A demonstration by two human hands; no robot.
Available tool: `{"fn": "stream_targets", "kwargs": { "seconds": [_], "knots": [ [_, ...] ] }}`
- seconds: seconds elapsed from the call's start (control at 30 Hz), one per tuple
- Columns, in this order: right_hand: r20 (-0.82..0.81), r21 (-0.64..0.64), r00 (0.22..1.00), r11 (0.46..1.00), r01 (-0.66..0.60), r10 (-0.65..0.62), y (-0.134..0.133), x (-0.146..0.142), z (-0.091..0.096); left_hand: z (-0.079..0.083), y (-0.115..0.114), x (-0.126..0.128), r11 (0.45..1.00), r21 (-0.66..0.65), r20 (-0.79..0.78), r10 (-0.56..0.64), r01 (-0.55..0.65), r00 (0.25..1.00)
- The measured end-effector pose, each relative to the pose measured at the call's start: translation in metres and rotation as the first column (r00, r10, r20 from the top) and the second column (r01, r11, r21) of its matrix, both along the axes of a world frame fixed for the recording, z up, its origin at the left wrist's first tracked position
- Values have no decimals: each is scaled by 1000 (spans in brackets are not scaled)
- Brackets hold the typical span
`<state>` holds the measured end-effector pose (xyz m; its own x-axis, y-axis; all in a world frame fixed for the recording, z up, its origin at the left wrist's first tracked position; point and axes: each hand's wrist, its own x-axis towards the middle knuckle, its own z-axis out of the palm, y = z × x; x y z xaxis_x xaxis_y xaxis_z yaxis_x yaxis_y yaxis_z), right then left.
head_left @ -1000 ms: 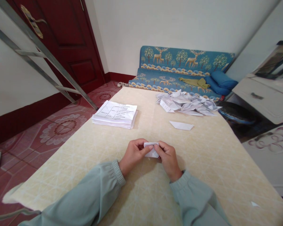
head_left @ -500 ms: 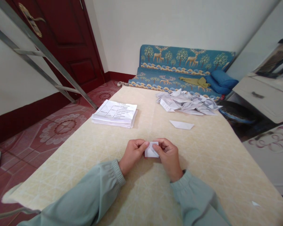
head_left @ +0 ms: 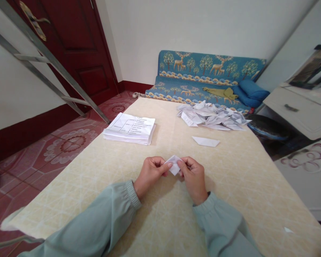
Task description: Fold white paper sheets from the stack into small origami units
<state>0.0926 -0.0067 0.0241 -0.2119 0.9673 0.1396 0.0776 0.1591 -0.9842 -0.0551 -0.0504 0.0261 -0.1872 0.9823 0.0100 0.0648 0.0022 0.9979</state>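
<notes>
Between my hands is a small folded piece of white paper, turned so that its corners point up and down like a diamond. My left hand pinches its left corner with the thumb on top. On the other side, my right hand grips the right corner between thumb and fingers. Both hands are just above the table. Beyond my right hand lies a single flat folded paper strip with slanted ends. The undersides of the fingers are hidden.
A stack of printed sheets sits at the far left of the table. At the far right is a heap of folded papers. A small paper scrap lies near the right edge. Behind the table stands a blue sofa.
The folded paper has been turned from square-on to a diamond position. My hands have shifted slightly apart around it, each keeping hold.
</notes>
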Motion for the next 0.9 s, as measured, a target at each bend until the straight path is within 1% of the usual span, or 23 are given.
{"fn": "stream_targets", "kwargs": {
  "seconds": [0.13, 0.27, 0.33, 0.4, 0.47, 0.53, 0.57, 0.63, 0.77, 0.83, 0.9],
  "knots": [
    [-4, -21, 999, 999, 47, -47, 0, 0, 3, 4, -3, 1, 997, -24, -39, -71, 70, 997],
    [-36, -38, 995, 995, 93, -94, -1, -1, 2, 6, -3, 1, 995, -8, -108, -97, 97, 989],
    [-51, -29, 991, 992, 123, -124, 0, -1, 0, 5, -3, 1, 988, -16, -151, -155, 154, 976],
    [-59, -6, 986, 987, 159, -159, 1, -1, -3, 4, -4, -1, 966, -39, -223, -259, 257, 940],
    [-61, 25, 983, 984, 177, -176, 3, 0, -4, 3, -6, -1, 939, -37, -332, -334, 342, 882],
    [-58, 56, 986, 986, 160, -157, 4, 2, -4, 2, -7, -1, 928, -15, -411, -345, 372, 844],
    [-55, 70, 989, 987, 144, -140, 5, 3, -3, 2, -8, -1, 929, -5, -420, -338, 370, 842],
    [-45, 97, 994, 990, 103, -100, 5, 5, -1, 3, -8, 0, 939, 6, -379, -316, 344, 870],
    [-1, 108, 1000, 994, -9, 9, 5, 6, 1, 4, -5, 0, 961, 23, -223, -264, 276, 939],
    [-8, 73, 999, 996, -51, 52, 5, 5, 0, 5, -5, -1, 960, 38, -175, -267, 278, 948],
    [-57, 4, 995, 996, -87, 87, 5, 3, -1, 5, -4, -2, 963, 56, -137, -253, 262, 958]
  ]
}}
